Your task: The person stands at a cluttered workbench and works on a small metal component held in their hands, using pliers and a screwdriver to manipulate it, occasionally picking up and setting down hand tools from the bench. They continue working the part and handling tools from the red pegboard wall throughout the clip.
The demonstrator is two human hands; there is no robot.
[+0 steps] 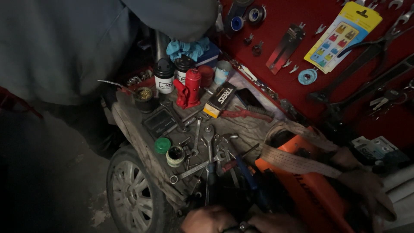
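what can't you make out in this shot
- Hands, head view: cut off by the bottom edge and dark, so which is left or right, and the grip, is unclear.
- Small metal piece between them: too dark and small to identify.
- Orange case: partly covered by a strap, lower end cut off.
- Wheel: half in shadow under the bench.
- Person's sleeve: blocks the top left.

Single head-worn view, looking steeply down and forward over cluttered table (142,142). Close range: tools fill centre. Red pegboard (302,51) slants across upper right, another person's grey sleeve (64,47) upper left, wearer's hands cut off at bottom edge.
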